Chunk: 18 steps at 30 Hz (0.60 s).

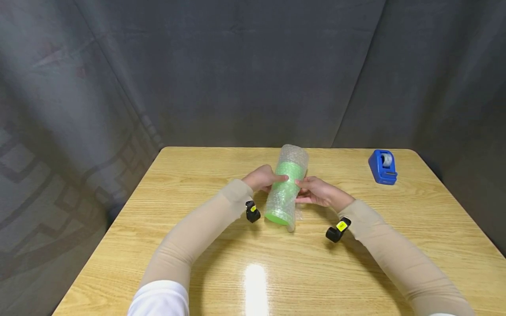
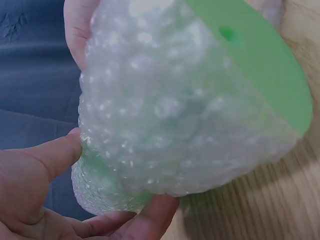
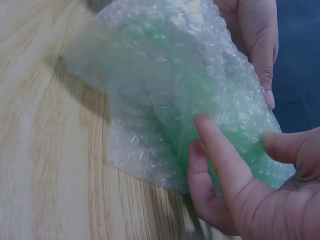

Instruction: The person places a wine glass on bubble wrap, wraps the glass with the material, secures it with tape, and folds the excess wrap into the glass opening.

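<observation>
A green object [image 2: 265, 65] with a flat end and a small dark hole is rolled in clear bubble wrap [image 1: 295, 152]. The roll lies at a slant near the back middle of the table. My left hand [image 1: 264, 177] grips its left side, thumb on top and fingers tucked under. From the right, my right hand [image 1: 320, 192] holds the roll between thumb and fingers. A loose edge of the wrap [image 3: 140, 150] hangs over the table in the right wrist view. Most of the green object's shape is hidden by the wrap.
A blue tape dispenser [image 1: 382, 167] with a roll of clear tape stands at the back right of the wooden table [image 1: 189, 175]. Grey curtains [image 1: 253, 74] hang behind the table's far edge. Each wrist wears a small black camera [image 1: 252, 212].
</observation>
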Each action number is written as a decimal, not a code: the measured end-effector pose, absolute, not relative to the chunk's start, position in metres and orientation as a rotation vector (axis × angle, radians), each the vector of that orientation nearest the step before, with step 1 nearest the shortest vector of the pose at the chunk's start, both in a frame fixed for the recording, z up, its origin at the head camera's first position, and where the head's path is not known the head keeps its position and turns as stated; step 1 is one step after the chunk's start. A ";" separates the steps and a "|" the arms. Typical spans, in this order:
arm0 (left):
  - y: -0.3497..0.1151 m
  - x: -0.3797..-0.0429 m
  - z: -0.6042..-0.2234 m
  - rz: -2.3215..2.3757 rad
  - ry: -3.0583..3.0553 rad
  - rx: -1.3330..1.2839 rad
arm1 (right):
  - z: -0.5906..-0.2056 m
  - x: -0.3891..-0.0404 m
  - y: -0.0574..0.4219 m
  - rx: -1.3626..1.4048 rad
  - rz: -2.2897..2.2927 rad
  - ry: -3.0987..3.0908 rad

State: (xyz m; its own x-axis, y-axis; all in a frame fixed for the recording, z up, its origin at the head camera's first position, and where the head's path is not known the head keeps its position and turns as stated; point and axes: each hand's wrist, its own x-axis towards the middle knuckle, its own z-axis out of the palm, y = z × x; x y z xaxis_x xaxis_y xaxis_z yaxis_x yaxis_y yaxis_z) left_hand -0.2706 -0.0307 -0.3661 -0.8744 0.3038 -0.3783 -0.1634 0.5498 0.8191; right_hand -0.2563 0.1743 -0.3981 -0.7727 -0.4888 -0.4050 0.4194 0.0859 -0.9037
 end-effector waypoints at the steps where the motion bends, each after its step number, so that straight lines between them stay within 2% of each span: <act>1: -0.030 -0.270 -0.365 1.276 2.327 0.126 | -0.398 -0.256 0.174 -0.061 -1.763 1.704; 18: -0.020 -0.269 -0.369 0.996 2.574 0.184 | -0.400 -0.257 0.174 -0.061 -1.741 1.702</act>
State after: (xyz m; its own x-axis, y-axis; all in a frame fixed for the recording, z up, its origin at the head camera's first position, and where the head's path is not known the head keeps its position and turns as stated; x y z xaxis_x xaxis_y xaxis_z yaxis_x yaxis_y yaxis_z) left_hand -0.2689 -0.0201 -0.3691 -0.9219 0.2513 -0.2949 -0.0126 0.7413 0.6711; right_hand -0.2569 0.1738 -0.4002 -0.7598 -0.4949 -0.4216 0.4327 0.0990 -0.8961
